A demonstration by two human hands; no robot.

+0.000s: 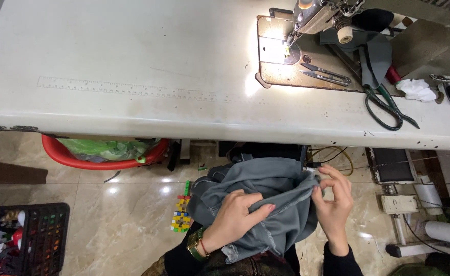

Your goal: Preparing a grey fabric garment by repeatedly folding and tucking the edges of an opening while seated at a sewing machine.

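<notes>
Stretching across the top of the view, a long white sewing table (133,66) carries a printed ruler strip (128,88), a sewing machine (317,15), small thread snips (327,75) and dark-handled scissors (386,110). Below its edge, over a glossy tan tile floor (123,214), the left hand (235,217) presses flat on a bundle of grey fabric (266,204), fingers together along a fold. Just right of those fingertips, the right hand (335,204) pinches the cloth's edge between thumb and forefinger. Farther left sit a red basin (61,153) and a black crate (41,235).
</notes>
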